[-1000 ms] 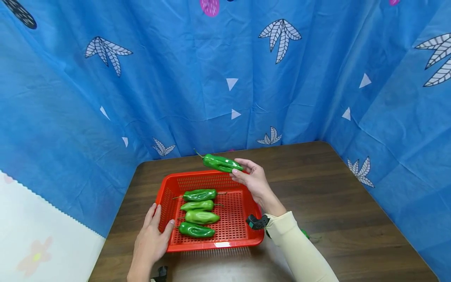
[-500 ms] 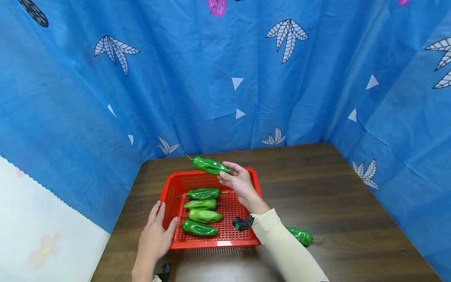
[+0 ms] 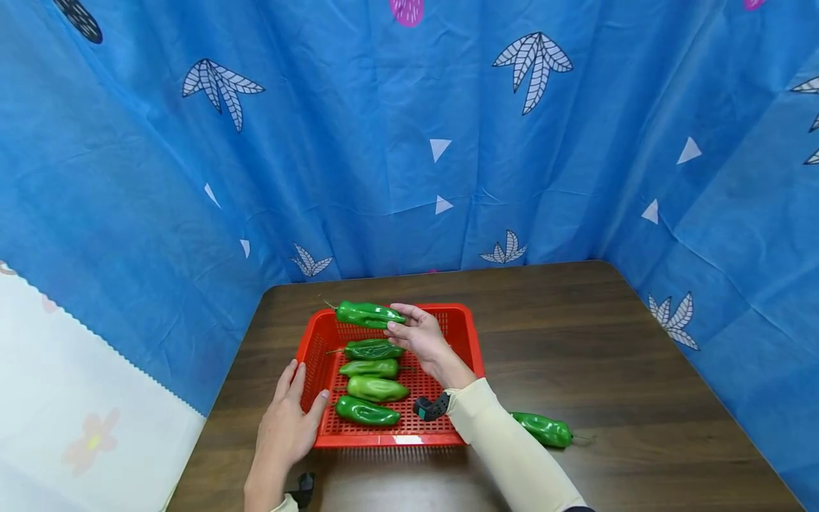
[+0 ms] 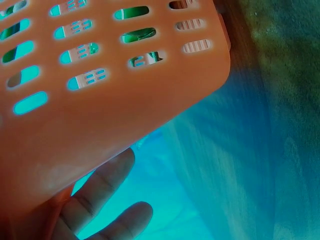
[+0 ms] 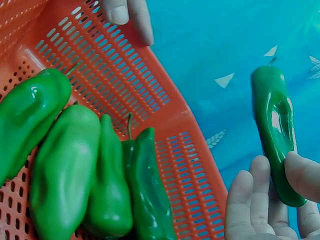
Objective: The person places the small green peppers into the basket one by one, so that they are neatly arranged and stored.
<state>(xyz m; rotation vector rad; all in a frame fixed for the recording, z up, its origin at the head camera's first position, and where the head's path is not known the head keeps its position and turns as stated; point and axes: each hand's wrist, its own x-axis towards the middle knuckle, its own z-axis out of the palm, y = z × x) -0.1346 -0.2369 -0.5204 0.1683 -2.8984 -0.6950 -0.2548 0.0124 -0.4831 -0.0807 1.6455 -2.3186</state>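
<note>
My right hand pinches a glossy dark green pepper by its tip, thumb on one side and fingers on the other. The pepper's stem points left, over the back of a red slotted plastic basket. Inside, several peppers lie in a row: a dark one in front, paler ones behind it, and a wrinkled dark one farthest back. My left hand rests at the basket's left rim, its fingers extended and thumb spread. Its fingers show at the rim in the left wrist view.
Another dark green pepper lies on the brown wooden table, right of the basket and partly behind my right sleeve. A blue patterned curtain hangs around the table's back and sides, with a white cloth section at the left.
My right hand has carried the pepper left and lower, over the back of the basket. The sleeve has uncovered more of the pepper on the table. My left hand stays at the rim.
</note>
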